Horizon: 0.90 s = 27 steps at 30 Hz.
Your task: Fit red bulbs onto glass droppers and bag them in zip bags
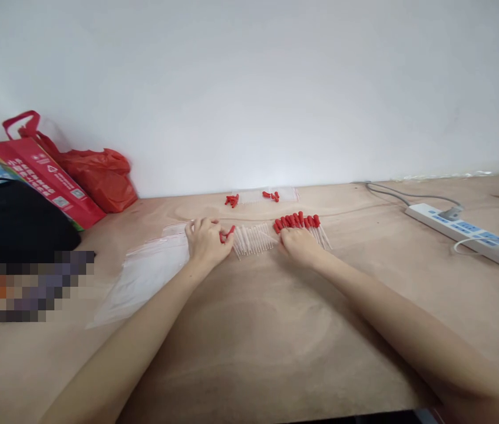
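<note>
My left hand (205, 242) is closed with a small red rubber bulb (231, 231) between its fingertips. Beside it, several thin clear dropper tubes (253, 239) lie in a row on the table. At the right end of that row my right hand (300, 247) has its fingers pinched together, and one slanting clear tube (270, 237) runs into them. Just beyond this hand lies a row of droppers with red bulbs (298, 220) on their far ends; the hand hides part of them. Clear plastic zip bags (147, 277) are spread left of my left hand.
Near the wall, loose red bulbs (232, 201) and others (271, 195) lie by a flat clear bag (251, 196). A power strip (465, 232) with plugs and cables is on the right. Red shopping bags (99, 176) and a black bag (23, 221) stand at the left.
</note>
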{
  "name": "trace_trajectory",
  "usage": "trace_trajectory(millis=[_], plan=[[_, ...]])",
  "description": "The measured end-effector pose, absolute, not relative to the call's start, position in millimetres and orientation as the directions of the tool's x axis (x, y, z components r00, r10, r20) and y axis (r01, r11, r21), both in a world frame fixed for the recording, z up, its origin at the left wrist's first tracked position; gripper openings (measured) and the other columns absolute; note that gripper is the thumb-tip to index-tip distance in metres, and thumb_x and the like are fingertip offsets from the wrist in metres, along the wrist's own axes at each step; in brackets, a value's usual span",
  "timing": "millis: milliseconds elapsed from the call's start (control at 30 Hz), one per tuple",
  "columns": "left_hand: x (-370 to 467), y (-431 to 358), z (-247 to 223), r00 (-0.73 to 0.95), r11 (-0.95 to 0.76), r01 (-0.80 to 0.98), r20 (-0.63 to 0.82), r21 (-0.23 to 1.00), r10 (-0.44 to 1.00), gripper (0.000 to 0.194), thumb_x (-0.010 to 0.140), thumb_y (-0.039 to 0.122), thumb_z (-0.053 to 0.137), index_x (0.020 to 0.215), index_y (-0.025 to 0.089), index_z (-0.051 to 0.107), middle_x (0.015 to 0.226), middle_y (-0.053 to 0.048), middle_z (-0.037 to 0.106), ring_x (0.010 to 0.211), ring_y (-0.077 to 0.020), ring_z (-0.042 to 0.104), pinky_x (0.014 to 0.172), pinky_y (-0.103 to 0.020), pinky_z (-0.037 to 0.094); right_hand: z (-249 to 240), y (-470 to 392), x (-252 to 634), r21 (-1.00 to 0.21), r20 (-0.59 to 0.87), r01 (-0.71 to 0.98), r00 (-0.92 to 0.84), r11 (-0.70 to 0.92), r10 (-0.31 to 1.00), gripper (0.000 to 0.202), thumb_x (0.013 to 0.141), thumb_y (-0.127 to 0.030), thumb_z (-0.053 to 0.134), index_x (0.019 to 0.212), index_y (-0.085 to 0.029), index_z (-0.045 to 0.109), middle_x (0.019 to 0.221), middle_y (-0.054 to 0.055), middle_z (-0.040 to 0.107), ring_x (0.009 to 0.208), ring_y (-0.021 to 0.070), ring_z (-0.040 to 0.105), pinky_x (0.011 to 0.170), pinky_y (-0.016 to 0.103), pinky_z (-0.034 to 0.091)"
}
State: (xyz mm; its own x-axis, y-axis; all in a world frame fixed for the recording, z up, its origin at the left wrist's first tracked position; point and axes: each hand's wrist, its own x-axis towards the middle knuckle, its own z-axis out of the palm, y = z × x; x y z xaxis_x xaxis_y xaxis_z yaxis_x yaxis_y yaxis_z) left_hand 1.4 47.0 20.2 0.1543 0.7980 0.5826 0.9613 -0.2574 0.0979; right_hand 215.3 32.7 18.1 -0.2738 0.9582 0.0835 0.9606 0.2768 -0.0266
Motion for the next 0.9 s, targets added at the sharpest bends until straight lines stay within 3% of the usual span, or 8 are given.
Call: trace_trajectory(millis=[100, 200, 400, 600, 733, 900], plan=[[4, 24, 19, 0.444, -0.603, 0.790, 0.575, 0.109, 0.687, 0.015, 0.072, 0.031, 0.055, 0.065, 0.019, 0.061, 0.093, -0.006, 0.058, 0.093, -0.0214, 0.049, 0.086, -0.038, 0.034, 13, 9, 241, 0.056, 0.110, 0.847, -0.531, 0.528, 0.840, 0.025, 0.083, -0.024, 0.035, 0.089, -0.011, 0.057, 0.086, 0.013, 0.062, 0.082, 0.0233, 0.055, 0.073, 0.033, 0.033], [8, 4, 10, 0.599, -0.742, 0.659, 0.509, 0.124, 0.618, 0.010, 0.072, 0.027, 0.055, 0.067, 0.019, 0.059, 0.091, -0.005, 0.059, 0.090, -0.0204, 0.050, 0.084, -0.037, 0.036, 6, -7, 260, 0.084, 0.127, 0.789, -0.614, 0.608, 0.779, 0.021, 0.084, -0.023, 0.036, 0.081, -0.014, 0.055, 0.082, 0.010, 0.060, 0.077, 0.0211, 0.053, 0.071, 0.033, 0.034], [14, -7, -3, 0.624, -0.750, 0.641, 0.460, 0.161, 0.632, 0.007, 0.073, 0.024, 0.053, 0.072, 0.018, 0.057, 0.088, -0.006, 0.058, 0.085, -0.0199, 0.050, 0.079, -0.036, 0.038, 3, -13, 269, 0.025, 0.155, 0.768, -0.635, 0.640, 0.757, 0.015, 0.083, -0.025, 0.041, 0.078, -0.016, 0.052, 0.081, 0.007, 0.058, 0.076, 0.0187, 0.052, 0.070, 0.031, 0.035], [18, -2, -1, 0.674, -0.770, 0.613, 0.390, 0.177, 0.627, 0.020, 0.074, 0.035, 0.058, 0.086, 0.020, 0.062, 0.098, -0.006, 0.058, 0.093, -0.0218, 0.049, 0.081, -0.037, 0.037, 1, -9, 259, -0.131, 0.197, 0.814, -0.539, 0.567, 0.819, 0.023, 0.080, -0.040, 0.047, 0.081, -0.017, 0.051, 0.083, 0.006, 0.056, 0.079, 0.0185, 0.050, 0.067, 0.029, 0.035], [21, 0, -5, 0.664, -0.779, 0.591, 0.424, 0.209, 0.616, 0.014, 0.081, 0.028, 0.052, 0.076, 0.020, 0.063, 0.089, -0.004, 0.061, 0.089, -0.0188, 0.052, 0.081, -0.035, 0.037, -11, -7, 252, -0.194, 0.206, 0.814, -0.512, 0.548, 0.834, 0.019, 0.083, -0.035, 0.043, 0.078, -0.018, 0.050, 0.082, 0.005, 0.057, 0.080, 0.0176, 0.050, 0.070, 0.030, 0.033], [23, -1, -13, 0.594, -0.756, 0.591, 0.482, 0.281, 0.644, 0.015, 0.084, 0.028, 0.047, 0.079, 0.018, 0.056, 0.079, -0.003, 0.062, 0.081, -0.0169, 0.054, 0.079, -0.033, 0.038, -21, -11, 242, -0.256, 0.318, 0.809, -0.446, 0.529, 0.837, 0.017, 0.087, -0.029, 0.035, 0.079, -0.018, 0.045, 0.082, 0.006, 0.058, 0.078, 0.0176, 0.051, 0.070, 0.031, 0.030]])
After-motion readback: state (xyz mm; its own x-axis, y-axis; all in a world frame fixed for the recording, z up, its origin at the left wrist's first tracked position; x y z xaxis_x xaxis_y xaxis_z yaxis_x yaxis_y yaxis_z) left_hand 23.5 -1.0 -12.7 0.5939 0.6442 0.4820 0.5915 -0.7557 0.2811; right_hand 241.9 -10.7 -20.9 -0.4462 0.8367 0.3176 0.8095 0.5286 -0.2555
